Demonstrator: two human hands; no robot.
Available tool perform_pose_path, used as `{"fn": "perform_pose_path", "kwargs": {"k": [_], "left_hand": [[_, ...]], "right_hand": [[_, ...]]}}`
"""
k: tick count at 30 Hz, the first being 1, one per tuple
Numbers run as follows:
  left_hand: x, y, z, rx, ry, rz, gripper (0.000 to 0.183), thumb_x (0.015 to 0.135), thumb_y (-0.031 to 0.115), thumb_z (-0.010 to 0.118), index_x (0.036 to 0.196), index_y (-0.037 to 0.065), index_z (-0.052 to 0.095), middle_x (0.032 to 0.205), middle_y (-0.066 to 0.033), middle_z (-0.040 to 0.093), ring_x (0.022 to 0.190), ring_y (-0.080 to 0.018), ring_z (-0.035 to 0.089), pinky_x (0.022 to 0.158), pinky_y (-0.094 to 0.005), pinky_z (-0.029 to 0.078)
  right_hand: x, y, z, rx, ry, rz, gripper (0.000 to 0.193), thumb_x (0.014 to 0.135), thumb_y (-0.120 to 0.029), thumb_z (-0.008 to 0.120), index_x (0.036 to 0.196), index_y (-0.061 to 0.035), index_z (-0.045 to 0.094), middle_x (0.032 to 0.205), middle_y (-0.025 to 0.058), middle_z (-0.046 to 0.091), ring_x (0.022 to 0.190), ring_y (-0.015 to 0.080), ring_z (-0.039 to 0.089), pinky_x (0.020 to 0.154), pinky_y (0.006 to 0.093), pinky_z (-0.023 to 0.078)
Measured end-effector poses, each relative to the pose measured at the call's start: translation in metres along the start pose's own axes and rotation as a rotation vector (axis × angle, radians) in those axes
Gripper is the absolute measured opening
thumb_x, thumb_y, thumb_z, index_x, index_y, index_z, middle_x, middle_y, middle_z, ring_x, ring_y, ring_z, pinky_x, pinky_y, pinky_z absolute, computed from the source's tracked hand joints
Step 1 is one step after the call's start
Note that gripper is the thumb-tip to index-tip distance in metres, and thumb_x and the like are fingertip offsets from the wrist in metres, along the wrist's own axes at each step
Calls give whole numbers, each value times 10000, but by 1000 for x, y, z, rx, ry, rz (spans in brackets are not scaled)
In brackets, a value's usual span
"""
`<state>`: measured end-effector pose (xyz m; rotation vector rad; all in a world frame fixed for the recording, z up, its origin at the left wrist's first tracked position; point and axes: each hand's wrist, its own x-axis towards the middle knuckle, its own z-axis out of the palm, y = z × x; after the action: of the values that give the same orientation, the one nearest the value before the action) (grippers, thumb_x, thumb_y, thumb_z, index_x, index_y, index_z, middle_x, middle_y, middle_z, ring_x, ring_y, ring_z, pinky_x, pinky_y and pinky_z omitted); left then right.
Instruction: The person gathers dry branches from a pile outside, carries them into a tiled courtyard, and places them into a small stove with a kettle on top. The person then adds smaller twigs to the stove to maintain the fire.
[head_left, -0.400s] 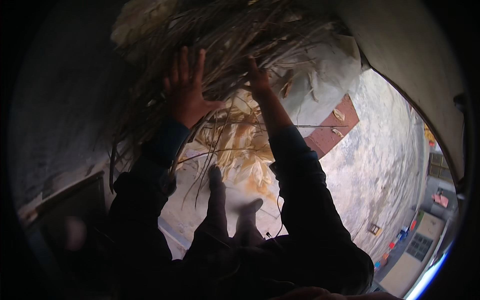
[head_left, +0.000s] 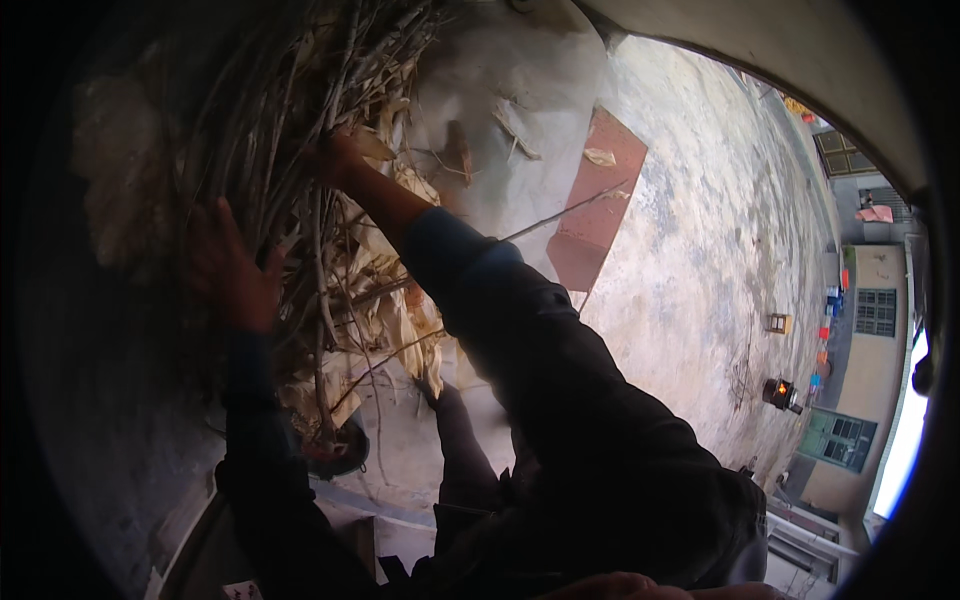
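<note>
A large bundle of thin dry sticks leans in the shadow at the left, with pale dry husks beneath and beside it. My left hand lies against the left side of the bundle, thumb and fingers apart. Farther up, my right hand reaches across to the right side of the sticks and touches them. Its fingers are lost in shadow among the stems, so their grip does not show. One long thin stick pokes out to the right past my right forearm.
Below the bundle sits a dark round container. A pale sheet hangs behind, next to a reddish-brown board on the concrete ground. Farther right stand a small stove with a glow and a building with a green door.
The view has swung right, so the sticks and both hands now appear farther left. My hands are lower in the picture, and the right one has gone in among the stems.
</note>
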<state>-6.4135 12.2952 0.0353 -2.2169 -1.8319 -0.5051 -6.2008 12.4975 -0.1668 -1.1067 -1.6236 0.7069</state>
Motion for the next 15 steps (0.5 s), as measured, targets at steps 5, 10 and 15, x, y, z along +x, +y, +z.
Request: {"fn": "perform_pose_path", "kwargs": {"k": [5, 10, 15], "left_hand": [[2, 10, 33, 29, -20, -128, 1117, 898, 433, 818, 1717, 294, 72, 1714, -191, 250, 1531, -447, 305, 1162, -679, 306], [-1, 0, 47, -43, -38, -128, 1077, 922, 386, 806, 1715, 311, 81, 1735, -174, 223, 1543, -427, 298, 1187, -687, 289], [-6, -7, 43, 0, -42, -37, 1130, 868, 597, 756, 1713, 243, 96, 1730, -211, 194, 1543, -456, 271, 1200, -701, 249]], "right_hand": [[-2, 13, -3, -83, -137, 120, 531, 1100, -435, 373, 1522, -149, 521, 1528, 173, 552, 1382, 317, 529, 1174, 499, 401], [-68, -133, -91, -453, -257, -57, 525, 1010, -332, 591, 1491, -124, 555, 1361, 180, 678, 1272, 313, 627, 1129, 420, 461], [-211, -291, -188, -79, -168, 274, 475, 925, -246, 722, 1337, -24, 638, 1078, 191, 771, 996, 325, 753, 898, 414, 585]]}}
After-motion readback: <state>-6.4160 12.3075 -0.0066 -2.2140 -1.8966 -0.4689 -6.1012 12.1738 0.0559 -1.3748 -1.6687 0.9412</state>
